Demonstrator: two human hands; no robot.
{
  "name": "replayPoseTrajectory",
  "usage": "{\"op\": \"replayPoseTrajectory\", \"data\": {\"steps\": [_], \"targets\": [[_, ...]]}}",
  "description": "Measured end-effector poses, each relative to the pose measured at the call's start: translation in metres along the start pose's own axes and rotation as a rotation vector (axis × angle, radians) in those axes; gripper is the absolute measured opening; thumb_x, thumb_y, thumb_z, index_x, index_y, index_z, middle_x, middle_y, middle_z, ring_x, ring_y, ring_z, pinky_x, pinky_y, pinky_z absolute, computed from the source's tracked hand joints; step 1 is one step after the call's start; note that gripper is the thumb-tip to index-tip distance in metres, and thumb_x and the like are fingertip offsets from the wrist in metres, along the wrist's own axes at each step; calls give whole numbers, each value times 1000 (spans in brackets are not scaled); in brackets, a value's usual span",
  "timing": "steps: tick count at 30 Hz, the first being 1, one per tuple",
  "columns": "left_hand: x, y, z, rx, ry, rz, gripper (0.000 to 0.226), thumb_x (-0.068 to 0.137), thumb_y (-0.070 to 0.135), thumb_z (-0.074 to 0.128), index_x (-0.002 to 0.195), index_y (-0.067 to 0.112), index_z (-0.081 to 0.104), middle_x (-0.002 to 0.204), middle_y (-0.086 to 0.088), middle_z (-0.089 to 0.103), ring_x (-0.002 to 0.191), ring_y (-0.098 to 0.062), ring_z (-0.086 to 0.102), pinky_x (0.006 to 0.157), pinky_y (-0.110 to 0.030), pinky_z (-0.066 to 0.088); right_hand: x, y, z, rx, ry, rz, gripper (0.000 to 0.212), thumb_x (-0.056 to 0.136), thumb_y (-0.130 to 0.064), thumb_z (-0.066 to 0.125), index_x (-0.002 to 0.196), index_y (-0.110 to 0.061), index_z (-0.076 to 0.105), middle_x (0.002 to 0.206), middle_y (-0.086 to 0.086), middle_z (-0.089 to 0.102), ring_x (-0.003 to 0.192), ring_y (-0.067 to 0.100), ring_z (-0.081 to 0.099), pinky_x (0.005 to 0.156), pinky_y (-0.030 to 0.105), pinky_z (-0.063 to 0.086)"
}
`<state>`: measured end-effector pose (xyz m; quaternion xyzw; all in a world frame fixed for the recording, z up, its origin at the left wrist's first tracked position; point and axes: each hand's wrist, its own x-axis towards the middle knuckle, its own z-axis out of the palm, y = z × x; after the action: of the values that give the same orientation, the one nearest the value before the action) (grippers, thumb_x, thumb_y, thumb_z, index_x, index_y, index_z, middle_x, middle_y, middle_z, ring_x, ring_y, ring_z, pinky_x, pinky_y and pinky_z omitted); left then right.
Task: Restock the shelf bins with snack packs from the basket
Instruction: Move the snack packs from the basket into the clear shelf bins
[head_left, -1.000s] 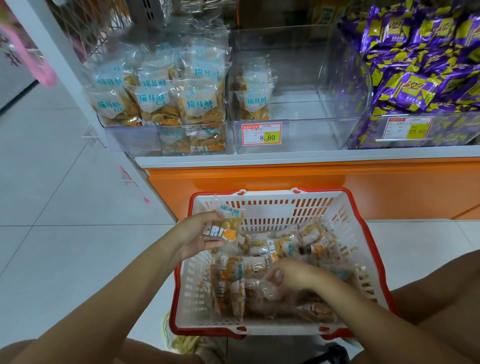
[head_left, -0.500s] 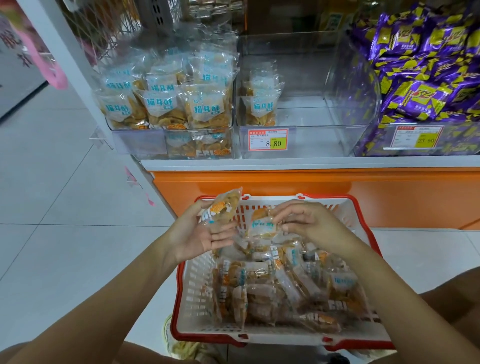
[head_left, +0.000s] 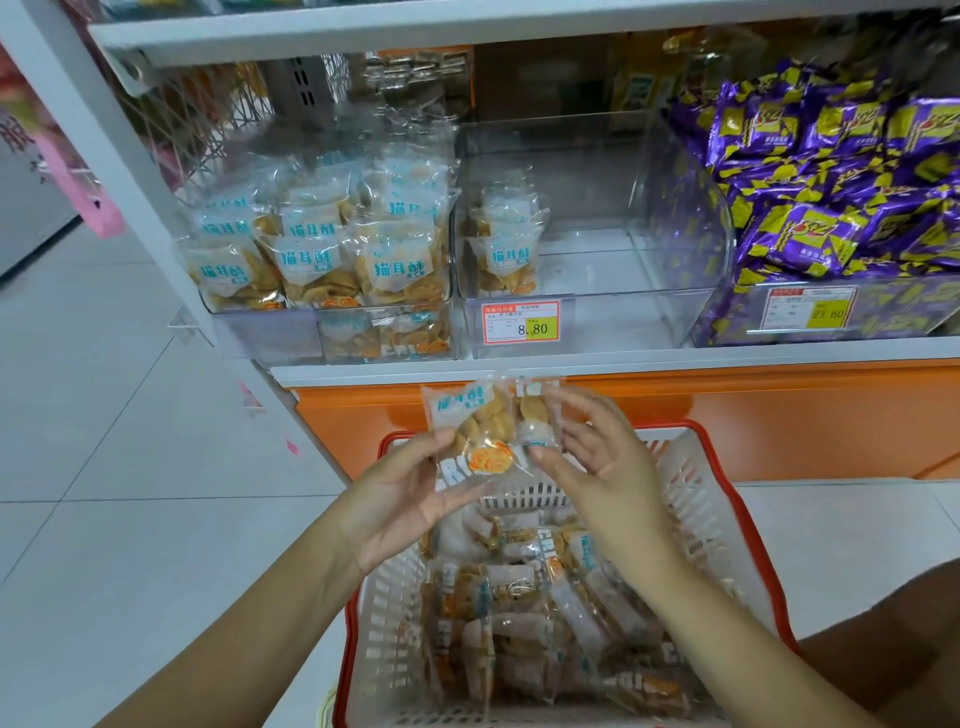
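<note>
A white basket with a red rim (head_left: 727, 499) sits on the floor below the shelf, holding several clear snack packs (head_left: 524, 623). My left hand (head_left: 400, 493) grips one clear pack of golden crisps (head_left: 475, 431) above the basket's far edge. My right hand (head_left: 597, 457) holds a second, smaller pack (head_left: 537, 410) pressed against the first one. On the shelf, the left clear bin (head_left: 260, 332) is full of the same packs. The middle clear bin (head_left: 613, 312) holds only a few packs (head_left: 506, 249) at its left side.
A third bin (head_left: 727, 322) at the right is piled with purple and yellow packs. A price tag (head_left: 522, 322) hangs on the middle bin. The orange shelf base (head_left: 753, 415) stands behind the basket. My knee (head_left: 893, 634) is at the lower right. White tiled floor spreads left.
Both hands rose from the basket toward the shelf, each with a pack. The right hand picked its pack out of the basket and brought it against the left hand's pack.
</note>
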<state>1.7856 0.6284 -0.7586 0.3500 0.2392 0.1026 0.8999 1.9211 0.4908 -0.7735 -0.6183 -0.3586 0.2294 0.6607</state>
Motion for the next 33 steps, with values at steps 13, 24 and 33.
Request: {"op": "replayPoseTrajectory", "data": {"steps": [13,24,33], "targets": [[-4,23,13,405,-18,171,48,62,27,84,105,9,72,119,-15,66,113,-27,60,97,-37,47,35,-29,-33,-164,-43,233,25,78,-11,76,98,-22,66,92,-8,69,74,5,61,64,15,46],[-14,42,43,820,-179,199,36,69,18,75,105,14,73,111,-9,70,105,-19,66,86,-22,50,83,-79,-34,-413,-305,187,25,64,-26,86,82,-24,69,92,-8,70,88,1,64,79,18,50],[3,56,64,565,45,450,26,73,18,69,97,11,75,103,-13,72,97,-23,67,86,-41,47,68,-87,-36,98,-263,251,48,75,-46,71,114,-19,63,109,2,72,102,15,68,87,30,53]]}}
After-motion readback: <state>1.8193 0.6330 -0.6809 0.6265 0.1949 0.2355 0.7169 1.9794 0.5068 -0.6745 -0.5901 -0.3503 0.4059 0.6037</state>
